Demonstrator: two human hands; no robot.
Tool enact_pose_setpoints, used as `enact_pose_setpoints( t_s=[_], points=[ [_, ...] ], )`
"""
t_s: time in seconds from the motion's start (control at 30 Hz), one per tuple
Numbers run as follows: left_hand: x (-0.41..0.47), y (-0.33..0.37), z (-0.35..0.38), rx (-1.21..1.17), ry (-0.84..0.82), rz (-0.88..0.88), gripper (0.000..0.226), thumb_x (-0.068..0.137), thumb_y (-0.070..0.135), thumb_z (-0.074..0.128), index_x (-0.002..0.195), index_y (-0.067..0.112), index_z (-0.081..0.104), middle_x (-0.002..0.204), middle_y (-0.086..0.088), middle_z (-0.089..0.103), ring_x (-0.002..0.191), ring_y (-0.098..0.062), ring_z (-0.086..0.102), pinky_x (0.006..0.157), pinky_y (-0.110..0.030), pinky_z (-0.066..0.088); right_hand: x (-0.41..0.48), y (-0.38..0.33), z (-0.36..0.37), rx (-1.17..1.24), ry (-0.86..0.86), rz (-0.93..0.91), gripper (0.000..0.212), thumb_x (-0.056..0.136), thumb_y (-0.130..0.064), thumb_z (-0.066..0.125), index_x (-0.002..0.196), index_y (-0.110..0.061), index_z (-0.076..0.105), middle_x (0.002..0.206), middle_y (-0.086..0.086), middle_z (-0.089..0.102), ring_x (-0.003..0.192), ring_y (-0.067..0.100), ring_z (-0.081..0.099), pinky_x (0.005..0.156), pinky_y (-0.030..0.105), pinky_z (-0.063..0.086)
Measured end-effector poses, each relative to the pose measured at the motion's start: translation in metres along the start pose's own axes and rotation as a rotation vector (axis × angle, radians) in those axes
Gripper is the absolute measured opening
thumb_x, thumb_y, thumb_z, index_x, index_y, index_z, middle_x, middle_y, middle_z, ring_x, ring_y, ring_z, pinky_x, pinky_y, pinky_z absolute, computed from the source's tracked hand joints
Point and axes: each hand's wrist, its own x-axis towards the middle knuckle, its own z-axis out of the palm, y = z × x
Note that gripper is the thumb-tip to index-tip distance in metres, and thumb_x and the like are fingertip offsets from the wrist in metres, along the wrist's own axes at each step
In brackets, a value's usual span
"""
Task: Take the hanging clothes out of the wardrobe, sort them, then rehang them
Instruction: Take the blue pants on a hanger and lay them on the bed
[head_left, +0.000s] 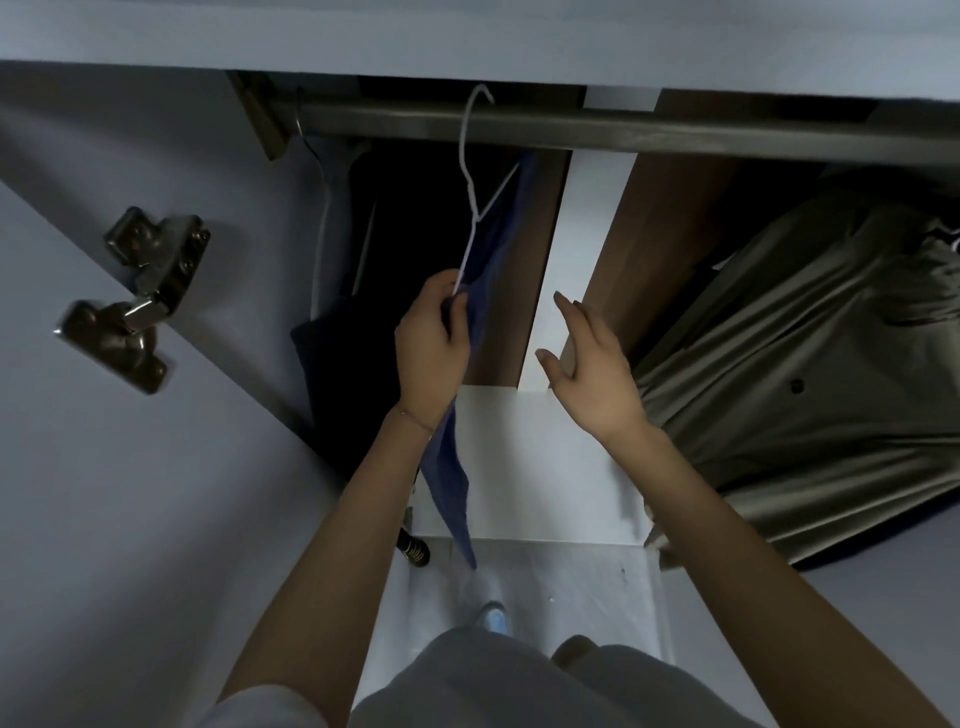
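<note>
right now, mid-frame, my left hand (430, 338) pinches the white hanger (474, 200) and blue garment (485, 270); its hook sits over the rail (675, 132) up top. further right, my right hand (589, 374) hovers, fingers straight and slightly spread, touching nothing.

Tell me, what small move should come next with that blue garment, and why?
Probably lift the white hanger slightly so its hook clears the rail. The left hand pinches the hanger's lower end, the blue garment hangs from it, the hook looks looped over the rail, and the right hand is open, free to steady the cloth.
</note>
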Motion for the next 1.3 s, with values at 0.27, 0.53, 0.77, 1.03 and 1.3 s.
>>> enact_pose_setpoints(
  t_s=[0.27,0.53,0.77,1.03,1.3],
  points=[
    [-0.014,0.025,-0.002,-0.047,-0.077,0.059,0.025,0.101,0.012,0.049,0.123,0.008,0.058,0.110,-0.003,0.066,0.101,-0.012,0.061,0.093,-0.023,0.048,-0.023,0.011,-0.015,-0.003,0.077,0.066,0.063,0.097,-0.027,0.057,0.153,-0.019,0.029,0.155,0.009,0.033,0.140,0.029,0.033,0.115,0.041,0.029],
    [-0.044,0.016,0.007,0.109,-0.164,0.203,0.023,0.101,0.015,0.051,0.120,0.011,0.064,0.113,-0.002,0.070,0.103,-0.020,0.064,0.086,-0.027,0.049,-0.065,0.020,-0.025,-0.036,0.162,0.135,0.069,0.095,-0.029,0.061,0.154,-0.014,0.028,0.157,0.012,0.028,0.144,0.029,0.026,0.117,0.039,0.023],
    [-0.062,0.028,0.023,0.171,-0.226,0.310,0.019,0.099,0.014,0.054,0.112,0.010,0.067,0.106,-0.005,0.072,0.095,-0.024,0.068,0.077,-0.025,0.049,-0.102,0.039,-0.043,-0.025,0.258,0.235,0.073,0.094,-0.034,0.064,0.150,-0.003,0.031,0.154,0.019,0.034,0.143,0.033,0.030,0.118,0.042,0.024],
    [-0.100,0.040,0.037,0.129,-0.466,0.375,0.015,0.095,0.014,0.055,0.104,0.013,0.067,0.100,0.001,0.071,0.091,-0.017,0.065,0.076,-0.029,0.054,-0.170,0.080,-0.065,-0.001,0.292,0.335,0.082,0.089,-0.042,0.068,0.150,-0.002,0.031,0.157,0.017,0.030,0.147,0.030,0.024,0.121,0.042,0.020],
    [-0.152,0.063,0.061,0.044,-0.768,0.404,0.018,0.092,0.000,0.058,0.103,0.007,0.071,0.101,0.002,0.072,0.095,-0.003,0.059,0.080,-0.002,0.039,-0.255,0.117,-0.070,0.002,0.183,0.448,0.045,0.088,-0.037,0.071,0.123,-0.010,0.065,0.114,0.011,0.068,0.109,0.032,0.059,0.095,0.042,0.046]
  ],
)
